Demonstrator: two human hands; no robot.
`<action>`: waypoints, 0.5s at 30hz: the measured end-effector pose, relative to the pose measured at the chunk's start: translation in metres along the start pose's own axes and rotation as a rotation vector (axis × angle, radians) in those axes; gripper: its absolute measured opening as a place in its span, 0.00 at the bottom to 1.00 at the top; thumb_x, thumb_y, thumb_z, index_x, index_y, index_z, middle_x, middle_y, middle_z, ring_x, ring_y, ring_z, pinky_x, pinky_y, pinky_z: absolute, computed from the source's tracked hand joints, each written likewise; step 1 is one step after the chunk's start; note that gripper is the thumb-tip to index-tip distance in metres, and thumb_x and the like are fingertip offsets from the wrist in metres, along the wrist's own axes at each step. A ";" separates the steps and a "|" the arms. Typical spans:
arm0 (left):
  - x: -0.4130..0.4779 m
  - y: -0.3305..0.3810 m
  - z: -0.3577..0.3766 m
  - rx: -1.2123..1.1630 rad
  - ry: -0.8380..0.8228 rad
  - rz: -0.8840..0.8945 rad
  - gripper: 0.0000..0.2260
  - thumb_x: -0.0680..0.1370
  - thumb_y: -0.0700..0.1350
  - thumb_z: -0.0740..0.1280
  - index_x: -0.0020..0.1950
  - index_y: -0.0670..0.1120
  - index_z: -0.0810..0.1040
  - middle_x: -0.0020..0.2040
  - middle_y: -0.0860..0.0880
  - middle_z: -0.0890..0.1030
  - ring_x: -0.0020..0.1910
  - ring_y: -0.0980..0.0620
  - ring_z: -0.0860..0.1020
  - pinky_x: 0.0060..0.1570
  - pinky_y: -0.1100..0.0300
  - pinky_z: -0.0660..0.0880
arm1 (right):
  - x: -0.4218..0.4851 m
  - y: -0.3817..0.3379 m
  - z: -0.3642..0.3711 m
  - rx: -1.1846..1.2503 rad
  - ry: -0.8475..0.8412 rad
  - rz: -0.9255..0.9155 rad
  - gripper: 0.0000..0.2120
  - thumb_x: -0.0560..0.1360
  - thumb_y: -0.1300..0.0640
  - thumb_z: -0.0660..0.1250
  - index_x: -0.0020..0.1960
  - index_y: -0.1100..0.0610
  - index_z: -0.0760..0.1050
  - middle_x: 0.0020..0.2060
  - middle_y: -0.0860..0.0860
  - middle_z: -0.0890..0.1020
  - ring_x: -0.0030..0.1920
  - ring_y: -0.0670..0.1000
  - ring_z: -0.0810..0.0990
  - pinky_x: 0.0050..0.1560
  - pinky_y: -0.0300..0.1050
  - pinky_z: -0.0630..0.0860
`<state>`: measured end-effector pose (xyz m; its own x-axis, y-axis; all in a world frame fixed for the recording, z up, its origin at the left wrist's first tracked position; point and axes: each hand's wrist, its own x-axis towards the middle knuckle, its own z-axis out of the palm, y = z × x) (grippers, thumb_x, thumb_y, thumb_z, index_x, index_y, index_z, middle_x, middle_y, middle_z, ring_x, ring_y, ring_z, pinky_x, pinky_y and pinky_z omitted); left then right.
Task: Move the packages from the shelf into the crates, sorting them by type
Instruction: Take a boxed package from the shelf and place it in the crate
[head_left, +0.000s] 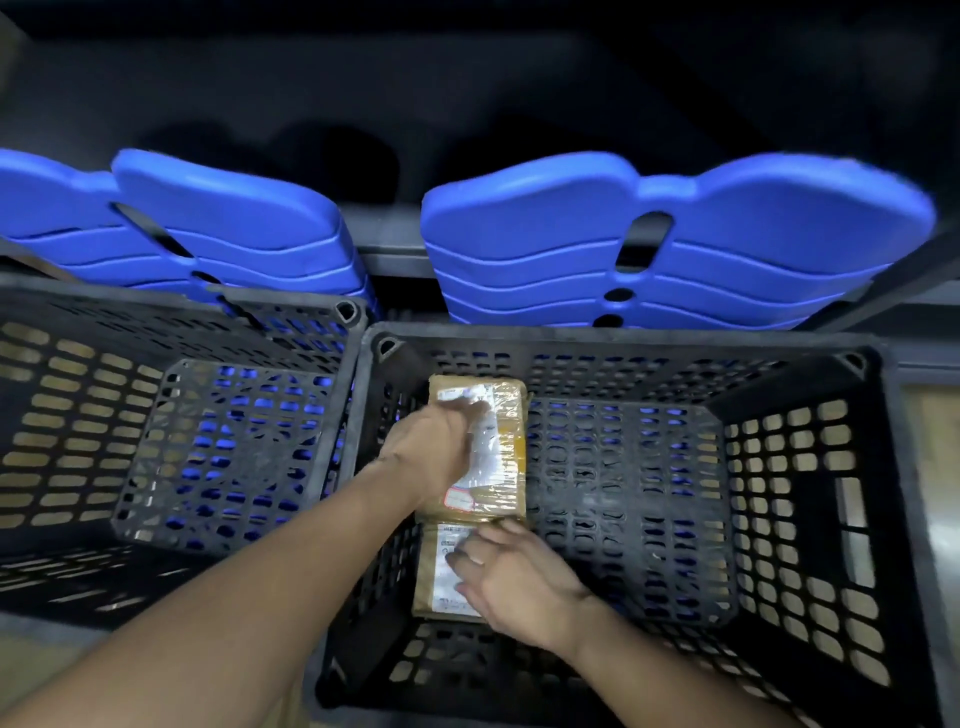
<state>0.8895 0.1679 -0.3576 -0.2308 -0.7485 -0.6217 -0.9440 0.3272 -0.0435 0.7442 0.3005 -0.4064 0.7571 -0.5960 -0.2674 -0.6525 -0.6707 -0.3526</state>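
1. Brown packages wrapped in clear tape lie flat on the floor of the right crate, along its left wall.
2. One far package has its long axis running away from the person, and a white label runs along its top the same way.
3. Print on that label is too blurred to read. Only a small red-edged patch shows at its near end.
4. Just in front lies the near package, end to end with the first and with its long axis in the same line. Its white label carries dark lines of print that cannot be read.
5. On the far package rests the left hand, covering the left half. Its fingers are blurred over the label, so I cannot tell whether the grip is closed on the package or apart.
6. Over the near package lies the right hand, grip apart, fingers spread flat on the label and thumb at the far edge.
7. Beside the right crate, touching it, stands the left crate, black and perforated.
8. Behind both crates lean stacked blue plastic panels on a dark shelf.
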 end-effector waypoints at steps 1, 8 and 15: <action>-0.010 -0.001 -0.002 -0.089 0.104 0.001 0.22 0.86 0.49 0.57 0.81 0.53 0.66 0.71 0.42 0.78 0.62 0.43 0.82 0.53 0.49 0.83 | -0.007 0.002 -0.010 0.015 0.091 0.097 0.17 0.81 0.44 0.61 0.60 0.50 0.83 0.59 0.48 0.84 0.60 0.53 0.82 0.64 0.48 0.74; -0.089 -0.002 -0.037 -0.217 0.355 0.125 0.34 0.82 0.67 0.41 0.84 0.53 0.57 0.86 0.46 0.49 0.85 0.42 0.46 0.83 0.44 0.50 | -0.054 0.035 -0.117 0.031 0.067 0.616 0.42 0.84 0.30 0.42 0.74 0.62 0.75 0.78 0.60 0.69 0.78 0.67 0.67 0.73 0.67 0.58; -0.130 0.018 -0.122 -0.149 0.256 0.075 0.44 0.71 0.75 0.27 0.85 0.58 0.39 0.83 0.51 0.32 0.80 0.43 0.28 0.81 0.42 0.33 | -0.101 0.044 -0.235 -0.032 0.060 0.658 0.62 0.62 0.26 0.12 0.86 0.54 0.43 0.84 0.54 0.37 0.83 0.61 0.34 0.79 0.62 0.32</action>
<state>0.8742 0.2010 -0.1822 -0.3352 -0.8528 -0.4005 -0.9419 0.3131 0.1217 0.6318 0.2273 -0.1846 0.1976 -0.9088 -0.3675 -0.9797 -0.1703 -0.1058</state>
